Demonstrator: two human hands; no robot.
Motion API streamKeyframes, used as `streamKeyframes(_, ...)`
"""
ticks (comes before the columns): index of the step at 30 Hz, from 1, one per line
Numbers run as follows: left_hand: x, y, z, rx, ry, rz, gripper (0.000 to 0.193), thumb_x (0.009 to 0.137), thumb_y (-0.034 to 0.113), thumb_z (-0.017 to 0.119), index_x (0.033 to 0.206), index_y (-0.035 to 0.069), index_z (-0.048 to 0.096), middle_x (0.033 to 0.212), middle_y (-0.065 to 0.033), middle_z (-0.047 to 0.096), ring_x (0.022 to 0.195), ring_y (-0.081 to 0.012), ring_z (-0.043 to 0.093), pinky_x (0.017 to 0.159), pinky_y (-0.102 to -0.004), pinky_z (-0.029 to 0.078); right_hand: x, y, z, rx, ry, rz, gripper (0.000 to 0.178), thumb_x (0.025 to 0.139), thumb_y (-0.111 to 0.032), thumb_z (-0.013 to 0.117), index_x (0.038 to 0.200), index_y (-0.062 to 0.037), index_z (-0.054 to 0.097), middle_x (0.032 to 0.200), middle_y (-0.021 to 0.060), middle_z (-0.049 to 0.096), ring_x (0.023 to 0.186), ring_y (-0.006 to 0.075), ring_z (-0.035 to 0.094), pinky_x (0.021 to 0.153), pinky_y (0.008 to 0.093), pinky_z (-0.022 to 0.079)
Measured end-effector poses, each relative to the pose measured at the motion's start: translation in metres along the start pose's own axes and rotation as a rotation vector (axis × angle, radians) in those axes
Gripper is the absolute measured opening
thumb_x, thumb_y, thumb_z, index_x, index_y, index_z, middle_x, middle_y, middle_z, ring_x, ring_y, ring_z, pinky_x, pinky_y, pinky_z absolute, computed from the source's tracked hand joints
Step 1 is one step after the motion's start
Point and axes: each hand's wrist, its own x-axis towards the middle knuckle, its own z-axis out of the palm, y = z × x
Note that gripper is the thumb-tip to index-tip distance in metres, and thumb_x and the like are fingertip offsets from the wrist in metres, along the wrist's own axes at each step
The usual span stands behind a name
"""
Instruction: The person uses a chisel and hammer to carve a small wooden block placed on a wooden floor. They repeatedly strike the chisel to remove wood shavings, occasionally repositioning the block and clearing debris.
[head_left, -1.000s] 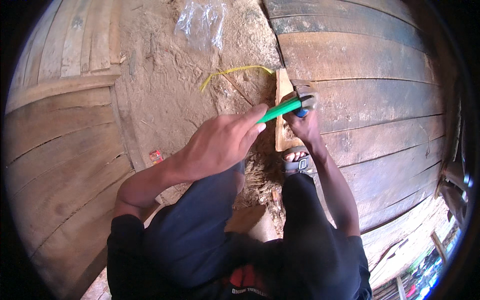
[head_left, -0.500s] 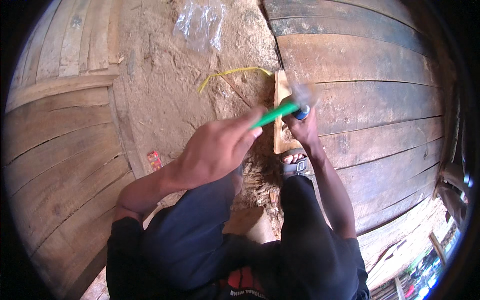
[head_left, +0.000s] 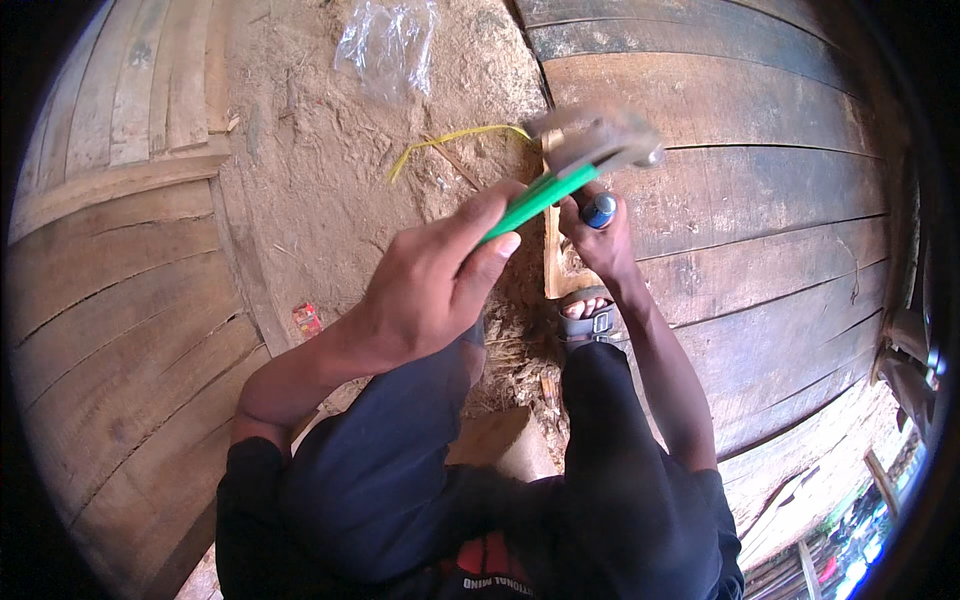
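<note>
Green-handled hammer (head_left: 540, 205) in the left hand (head_left: 420, 285), fingers and thumb wrapped round the handle; metal head blurred, over the far part of the pale wood piece (head_left: 552, 255) as seen from above. Right hand (head_left: 608, 245) closed round a blue-handled tool (head_left: 598, 210), butt end up, lower end hidden.

Risk, as I judge it: the butt is small and the knuckles sit close, so an off-centre blow could glance onto the right hand. A loose hold might let the tool skid; bare toes in the sandal (head_left: 588, 310) are just beside the wood's near end.

Wood piece: narrow, light tan, roughened near the right hand, lying along the edge of the darker planks (head_left: 740, 195), dirt ground (head_left: 320, 200) to its left.
</note>
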Motion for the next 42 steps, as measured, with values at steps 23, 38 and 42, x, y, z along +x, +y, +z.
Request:
streamKeyframes(23,0.003,-0.025,-0.011,-0.012,-0.018,-0.158,0.035,0.1,0.025,0.055,0.118,-0.006,0.056,0.079,-0.022,0.064,0.074,-0.035,0.069,0.062,-0.0413,0.05,-0.041,0.113,-0.116,0.606,0.163,0.22,0.021,0.099,-0.015,0.056,0.114,0.0003,0.054,0.088,0.0069,0.059,0.088,0.0172,0.059,0.085,0.0329,0.047)
streamKeyframes(38,0.0,-0.037,-0.007,0.005,-0.041,-0.17,0.044,0.098,0.033,0.061,0.12,-0.005,0.056,0.073,-0.0018,0.052,0.065,-0.007,0.045,0.057,-0.0262,0.038,-0.048,0.104,-0.131,1.152,0.471,0.091,0.026,0.096,-0.024,0.061,0.113,-0.0039,0.057,0.064,-0.0036,0.041,0.059,0.0086,0.044,0.098,0.0435,0.047)
streamKeyframes(42,-0.001,-0.033,-0.005,-0.003,-0.055,-0.193,0.044,0.097,0.033,0.061,0.12,-0.005,0.056,0.073,-0.0016,0.052,0.065,-0.0071,0.045,0.058,-0.0259,0.038,-0.033,0.042,-0.104,0.964,0.465,0.105,0.017,0.095,-0.013,0.056,0.109,-0.0034,0.055,0.069,-0.0016,0.042,0.065,0.012,0.046,0.09,0.0422,0.049)
